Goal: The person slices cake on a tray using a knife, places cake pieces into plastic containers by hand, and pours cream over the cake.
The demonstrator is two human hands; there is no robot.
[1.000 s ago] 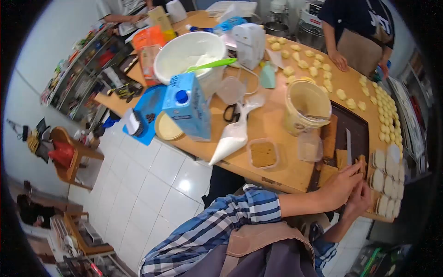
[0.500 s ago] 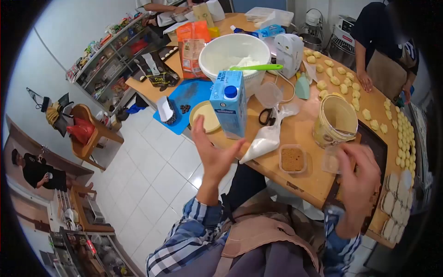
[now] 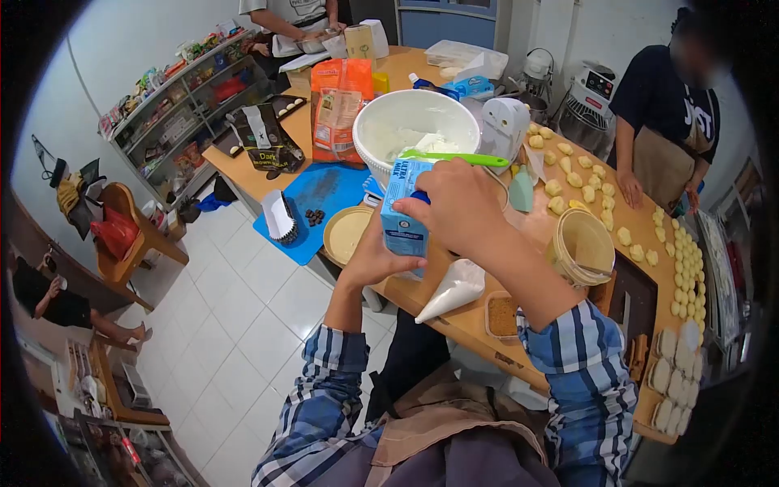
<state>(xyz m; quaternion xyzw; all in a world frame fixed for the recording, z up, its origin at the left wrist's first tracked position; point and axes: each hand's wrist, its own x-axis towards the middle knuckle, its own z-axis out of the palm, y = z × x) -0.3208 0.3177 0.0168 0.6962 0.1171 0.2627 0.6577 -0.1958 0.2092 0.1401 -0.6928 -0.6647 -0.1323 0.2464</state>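
My left hand (image 3: 369, 258) is closed around the lower side of a blue milk carton (image 3: 403, 234), which looks slightly tilted. Fingers of my right hand (image 3: 464, 204) grip the carton's blue cap (image 3: 419, 196), mostly covered by them. Just behind the carton stands a large white mixing bowl (image 3: 375, 126) with white contents, a green-handled spatula (image 3: 479, 160) across its rim. A filled piping bag (image 3: 454, 290) lies below my right forearm. Near that forearm are a small container of brown crumbs (image 3: 501, 316) and an open plastic tub (image 3: 568, 235), both partly hidden.
Dough pieces (image 3: 600, 187) cover the table's right side, where a co-worker (image 3: 665, 114) stands. A blue mat (image 3: 316, 191) holds paper liners (image 3: 280, 217) and dark chips. Flour and brown sugar bags (image 3: 264, 142) stand behind. Another person (image 3: 296, 20) works at the far end.
Both hands, empty and apart before, have come together on the milk carton. My left hand now holds its side and my right hand its cap. The view has shifted slightly.
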